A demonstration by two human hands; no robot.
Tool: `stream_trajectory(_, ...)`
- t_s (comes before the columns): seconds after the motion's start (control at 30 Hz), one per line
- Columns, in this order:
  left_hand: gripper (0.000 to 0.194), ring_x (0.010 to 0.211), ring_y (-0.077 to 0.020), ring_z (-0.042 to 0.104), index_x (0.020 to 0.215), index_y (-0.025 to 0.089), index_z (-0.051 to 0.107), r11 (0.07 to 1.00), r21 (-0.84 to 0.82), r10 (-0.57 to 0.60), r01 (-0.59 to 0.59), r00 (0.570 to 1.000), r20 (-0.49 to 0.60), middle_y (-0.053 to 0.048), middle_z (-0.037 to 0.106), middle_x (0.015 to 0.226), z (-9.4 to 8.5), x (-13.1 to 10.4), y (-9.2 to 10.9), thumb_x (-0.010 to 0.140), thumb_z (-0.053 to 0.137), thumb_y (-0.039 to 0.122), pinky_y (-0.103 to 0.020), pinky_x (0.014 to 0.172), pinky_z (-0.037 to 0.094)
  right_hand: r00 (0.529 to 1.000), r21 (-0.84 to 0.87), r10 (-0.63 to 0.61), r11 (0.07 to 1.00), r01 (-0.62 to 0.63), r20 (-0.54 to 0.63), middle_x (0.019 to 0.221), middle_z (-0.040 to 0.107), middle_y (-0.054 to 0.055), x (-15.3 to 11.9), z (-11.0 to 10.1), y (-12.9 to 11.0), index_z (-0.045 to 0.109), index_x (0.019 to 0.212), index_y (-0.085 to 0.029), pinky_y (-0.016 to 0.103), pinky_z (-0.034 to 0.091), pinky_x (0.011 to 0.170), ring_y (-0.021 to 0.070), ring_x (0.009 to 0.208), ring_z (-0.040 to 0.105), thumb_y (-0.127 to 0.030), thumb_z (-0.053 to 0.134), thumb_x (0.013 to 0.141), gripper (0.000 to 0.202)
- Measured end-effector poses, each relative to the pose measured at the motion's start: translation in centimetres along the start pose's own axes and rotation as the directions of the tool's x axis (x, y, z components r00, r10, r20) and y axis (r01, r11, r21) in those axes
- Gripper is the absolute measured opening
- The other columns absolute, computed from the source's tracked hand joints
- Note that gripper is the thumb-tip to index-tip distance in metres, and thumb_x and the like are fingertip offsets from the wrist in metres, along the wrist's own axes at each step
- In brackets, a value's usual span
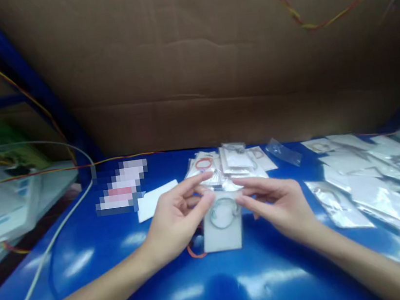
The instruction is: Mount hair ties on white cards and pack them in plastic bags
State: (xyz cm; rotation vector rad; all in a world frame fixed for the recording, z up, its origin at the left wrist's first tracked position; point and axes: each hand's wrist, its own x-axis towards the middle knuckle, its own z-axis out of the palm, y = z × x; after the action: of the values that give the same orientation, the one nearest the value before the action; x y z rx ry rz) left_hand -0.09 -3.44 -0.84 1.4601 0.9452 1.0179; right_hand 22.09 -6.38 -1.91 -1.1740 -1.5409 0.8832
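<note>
A white card [223,239] with a pale, thin bracelet-like ring [223,214] on its face is held upright over the blue table. My left hand [179,214] pinches its upper left edge between thumb and fingers. At the upper right edge, my right hand [279,203] has its thumb on the card, with its fingers bent behind. Whether a clear bag covers the card I cannot tell. An orange loop [197,255] shows on the table by the card's lower left side. Behind my fingers lies a pile of bagged cards [236,160], one bearing an orange ring [203,163].
Several clear-bagged white cards [358,173] spread over the right side. A white card [155,200] and a blurred-out item [124,187] lie left. One clear bag [283,152] is at the back. A white cable [62,222] crosses the left edge; cardboard [190,72] stands behind.
</note>
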Motion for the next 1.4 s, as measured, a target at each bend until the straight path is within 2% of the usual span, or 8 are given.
stream_trajectory(0.17, 0.03, 0.096, -0.0274, 0.073, 0.11, 0.018, 0.079, 0.99, 0.135, 0.026, -0.028, 0.999, 0.019, -0.009, 0.079, 0.101, -0.3, 0.2, 0.2, 0.087, 0.073, 0.037, -0.036, 0.084, 0.06, 0.998, 0.054, 0.065, 0.996, -0.065, -0.007, 0.09, 0.082, 0.007, 0.3, 0.0, 0.0, 0.081, 0.11, -0.022, 0.033, 0.061, 0.054, 0.0223, 0.067, 0.074, -0.041, 0.082, 0.08, 0.035)
stream_trajectory(0.37, 0.021, 0.088, -0.0217, 0.069, 0.094, 0.021, 0.081, 0.944, 0.28, 0.173, -0.172, 0.985, 0.019, -0.006, 0.073, 0.097, -0.8, 0.5, 0.3, 0.09, 0.07, 0.039, -0.026, 0.069, 0.056, 0.989, 0.096, 0.14, 0.985, -0.143, 0.036, 0.086, 0.081, 0.008, 0.8, -0.4, -0.5, 0.083, 0.095, -0.019, 0.028, 0.052, 0.043, 0.0162, 0.054, 0.064, -0.044, 0.083, 0.077, 0.031)
stream_trajectory(0.47, 0.019, 0.09, -0.0217, 0.068, 0.091, 0.022, 0.082, 0.934, 0.301, 0.198, -0.192, 0.98, 0.008, -0.007, 0.072, 0.099, -0.9, 0.5, 0.5, 0.087, 0.073, 0.038, -0.028, 0.078, 0.056, 0.997, 0.025, 0.075, 0.997, -0.076, 0.036, 0.079, 0.077, 0.007, 1.0, -0.5, -0.7, 0.08, 0.081, -0.018, 0.027, 0.05, 0.049, 0.0164, 0.06, 0.064, -0.041, 0.081, 0.08, 0.023)
stream_trajectory(0.57, 0.021, 0.095, -0.0261, 0.071, 0.094, 0.021, 0.083, 0.972, 0.218, 0.081, -0.092, 0.995, 0.057, -0.008, 0.078, 0.097, -0.9, 0.5, 0.6, 0.088, 0.073, 0.039, -0.036, 0.089, 0.056, 0.999, 0.07, 0.037, 0.997, -0.04, 0.04, 0.086, 0.077, 0.006, 1.0, -0.4, -0.7, 0.075, 0.079, -0.019, 0.03, 0.055, 0.068, 0.0199, 0.08, 0.069, -0.038, 0.081, 0.081, 0.02)
stream_trajectory(0.7, 0.026, 0.092, -0.0271, 0.075, 0.102, 0.021, 0.082, 0.996, 0.035, -0.082, 0.078, 0.99, 0.113, -0.007, 0.081, 0.096, -0.8, 0.4, 0.3, 0.087, 0.074, 0.041, -0.035, 0.084, 0.059, 0.972, 0.268, 0.193, 0.937, -0.223, 0.134, 0.08, 0.078, 0.004, 0.8, -0.1, -0.7, 0.069, 0.088, -0.018, 0.028, 0.055, 0.066, 0.018, 0.072, 0.071, -0.041, 0.079, 0.083, 0.026)
stream_trajectory(0.83, 0.025, 0.091, -0.0244, 0.076, 0.102, 0.019, 0.081, 0.996, 0.008, -0.091, 0.091, 0.989, 0.114, -0.007, 0.082, 0.094, -0.8, 0.4, 0.0, 0.087, 0.076, 0.038, -0.03, 0.082, 0.059, 0.947, 0.289, 0.243, 0.91, -0.297, 0.208, 0.083, 0.08, 0.005, 0.6, 0.1, -0.6, 0.074, 0.103, -0.017, 0.031, 0.059, 0.071, 0.0218, 0.079, 0.076, -0.042, 0.08, 0.082, 0.033)
stream_trajectory(1.13, 0.034, 0.089, -0.0209, 0.076, 0.113, 0.017, 0.073, 0.957, -0.132, -0.222, 0.257, 0.947, 0.232, -0.007, 0.082, 0.094, -0.2, 0.7, -0.2, 0.084, 0.078, 0.035, -0.027, 0.079, 0.057, 0.955, 0.25, 0.236, 0.928, -0.276, 0.179, 0.084, 0.081, 0.006, 0.7, 0.3, -0.1, 0.082, 0.086, -0.017, 0.028, 0.057, 0.068, 0.0197, 0.074, 0.074, -0.042, 0.083, 0.078, 0.027)
stream_trajectory(1.4, 0.024, 0.078, -0.0187, 0.075, 0.106, 0.02, 0.071, 0.979, -0.086, -0.164, 0.186, 0.962, 0.217, -0.003, 0.081, 0.085, 0.1, 0.4, -0.1, 0.089, 0.073, 0.037, -0.024, 0.069, 0.055, 0.933, 0.162, 0.294, 0.93, -0.33, 0.207, 0.071, 0.077, 0.005, 0.9, 0.0, -0.1, 0.081, 0.076, -0.016, 0.025, 0.049, 0.062, 0.0148, 0.064, 0.064, -0.048, 0.08, 0.08, 0.033)
